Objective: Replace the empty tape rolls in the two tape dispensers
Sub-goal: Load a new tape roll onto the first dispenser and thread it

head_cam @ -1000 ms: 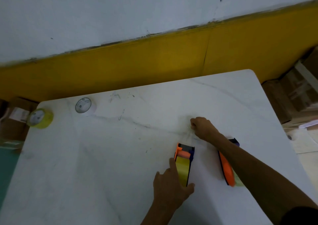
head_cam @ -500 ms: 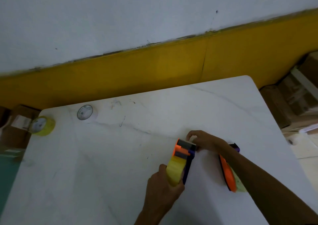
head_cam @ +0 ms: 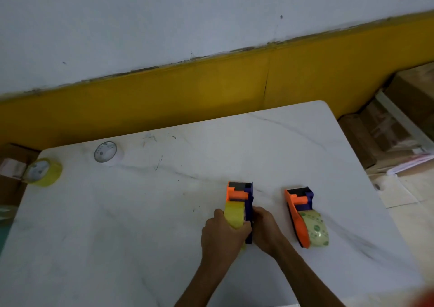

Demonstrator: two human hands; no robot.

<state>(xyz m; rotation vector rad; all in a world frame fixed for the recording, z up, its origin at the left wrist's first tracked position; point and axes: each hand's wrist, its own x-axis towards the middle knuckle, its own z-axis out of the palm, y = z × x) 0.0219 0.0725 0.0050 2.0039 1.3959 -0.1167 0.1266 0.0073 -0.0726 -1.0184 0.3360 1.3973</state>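
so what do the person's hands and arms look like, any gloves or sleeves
Both hands are bare: no gloves, rings or watch show on the left hand or the right hand. The forearms are uncovered as far as the frame shows, with no sleeve edge in view. No markings are visible in the dim light.

Matt plastic dispenser (head_cam: 244,195), glossy yellow tape (head_cam: 234,214), smooth marble-look table (head_cam: 117,212)

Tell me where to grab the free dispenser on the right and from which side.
Grip the right dispenser across its narrow orange and purple body, just ahead of the roll. Probably come from above: it stands untouched on the table, flat sides facing left and right, nothing crowding it.
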